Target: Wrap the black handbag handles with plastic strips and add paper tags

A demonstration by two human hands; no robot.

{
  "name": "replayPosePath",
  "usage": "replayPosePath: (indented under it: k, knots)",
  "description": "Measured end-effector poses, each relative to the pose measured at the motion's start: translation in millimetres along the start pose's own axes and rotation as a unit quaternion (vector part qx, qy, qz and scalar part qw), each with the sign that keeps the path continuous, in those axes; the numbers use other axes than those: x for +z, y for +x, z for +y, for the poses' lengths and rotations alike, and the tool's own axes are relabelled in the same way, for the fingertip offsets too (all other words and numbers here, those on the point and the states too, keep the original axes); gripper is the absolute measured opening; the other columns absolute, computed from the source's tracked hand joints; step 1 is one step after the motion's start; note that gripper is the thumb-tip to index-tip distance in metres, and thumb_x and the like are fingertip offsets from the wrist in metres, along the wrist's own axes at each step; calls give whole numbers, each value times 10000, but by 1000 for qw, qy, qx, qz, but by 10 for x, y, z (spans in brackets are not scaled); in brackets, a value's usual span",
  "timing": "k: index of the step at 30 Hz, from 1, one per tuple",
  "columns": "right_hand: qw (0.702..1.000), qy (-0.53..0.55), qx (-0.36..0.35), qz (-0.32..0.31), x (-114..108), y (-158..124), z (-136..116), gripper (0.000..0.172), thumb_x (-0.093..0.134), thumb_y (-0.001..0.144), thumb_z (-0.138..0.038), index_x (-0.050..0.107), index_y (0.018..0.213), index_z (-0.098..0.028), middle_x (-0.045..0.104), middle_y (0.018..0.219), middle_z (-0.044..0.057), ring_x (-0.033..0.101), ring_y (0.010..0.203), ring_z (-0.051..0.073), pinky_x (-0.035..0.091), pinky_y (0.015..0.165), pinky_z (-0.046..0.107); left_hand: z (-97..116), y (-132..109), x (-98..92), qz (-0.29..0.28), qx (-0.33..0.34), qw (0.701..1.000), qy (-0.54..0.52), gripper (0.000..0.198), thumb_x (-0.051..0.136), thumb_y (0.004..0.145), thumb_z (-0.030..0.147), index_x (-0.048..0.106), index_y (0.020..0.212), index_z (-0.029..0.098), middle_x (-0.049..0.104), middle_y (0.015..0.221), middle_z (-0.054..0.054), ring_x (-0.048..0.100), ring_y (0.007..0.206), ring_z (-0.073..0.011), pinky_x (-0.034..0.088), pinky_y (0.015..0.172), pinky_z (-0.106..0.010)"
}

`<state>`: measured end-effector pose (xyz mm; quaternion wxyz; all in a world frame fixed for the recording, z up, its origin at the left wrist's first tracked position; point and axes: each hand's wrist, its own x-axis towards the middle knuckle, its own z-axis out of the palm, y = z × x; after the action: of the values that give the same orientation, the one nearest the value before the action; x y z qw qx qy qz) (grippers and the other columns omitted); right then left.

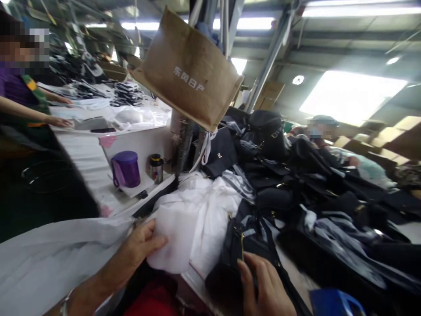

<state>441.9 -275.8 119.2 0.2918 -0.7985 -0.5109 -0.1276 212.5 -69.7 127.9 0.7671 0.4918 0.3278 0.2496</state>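
Head view: 东风日产 printed across a hanging tan bag (184,57)

Pale characters, plainly legible as 东风日产, cross the front of the tan bag, which hangs tilted over the work area. Below it, the left hand (141,245) pinches a white sheet (174,239) between thumb and fingers, holding it in front of a white heap (213,204). At its wrist is a bracelet (65,305). The right hand (266,285) bends its fingers at a gold-coloured fitting (242,243) on a black bag (232,250), just right of the white sheet; I cannot tell whether they grip it.

Behind, on the pile, a flap bag (215,145) carries a small gold-coloured emblem (too small to read), and a rounded dark bag (266,127) bears pale lettering, too blurred to make out. A blue object (335,303) sits at the lower right edge.

To the left, a purple cup (126,169) stands near a metal flask (156,169) with a dark lid; its coloured mark is unclear. Beyond them, a co-worker in a purple sleeve (9,83) reaches over a white-covered table. Another person, in pale green clothing (371,166), is at the right behind the pile. A round clock (297,80) shows on the far wall.
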Motion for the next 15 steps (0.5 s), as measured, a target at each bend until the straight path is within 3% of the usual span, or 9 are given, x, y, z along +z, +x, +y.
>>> replayPosePath:
  k: [3,5,7,9,11,13,15]
  knots:
    - [983,-9,131,-129,-2,275,235,322,447,978,-513,642,922,-263,720,835,37,689,745,262,428,613,330,-50,255,441,-51,-5,999,10,536,730,783,349,578,1255,145,721,993,-75,664,811,-224,542,660,-286]
    - [962,14,183,-201,79,405,323,289,561,921,-496,649,1029,-243,720,816,49,685,761,287,408,624,330,-61,371,647,-52,-15,998,9,498,685,804,320,570,1257,147,722,981,-62,655,784,-212,535,646,-283]
    - [945,72,219,-232,239,486,383,494,698,818,-416,580,1237,-183,715,807,54,673,786,294,413,657,332,-61,451,790,-48,-23,999,4,465,644,822,300,564,1257,156,725,979,-49,655,799,-212,540,686,-294]
    - [922,158,266,-232,428,527,439,748,775,705,-297,470,1364,-115,693,735,22,651,737,267,419,653,322,-56,509,875,-38,-25,999,5,434,633,819,288,578,1230,161,731,967,-40,658,811,-215,540,716,-302]
    - [877,282,334,-198,582,548,495,888,813,583,-194,435,1379,-81,663,658,-15,623,664,233,422,617,301,-53,558,911,-33,-31,999,1,425,631,806,273,585,1217,172,736,946,-29,664,814,-217,539,733,-310]
    - [815,395,393,-155,659,567,534,892,836,511,-179,479,1323,-88,644,619,-33,603,600,204,423,567,279,-61,603,912,-42,-45,998,-9,445,616,805,263,568,1240,180,738,935,-24,672,824,-228,541,744,-329]
    - [771,461,418,-133,657,595,543,779,849,514,-254,551,1221,-120,656,648,-21,613,579,187,435,538,262,-90,648,901,-49,-57,997,-16,466,595,815,264,541,1270,180,739,948,-32,678,859,-244,542,759,-348]
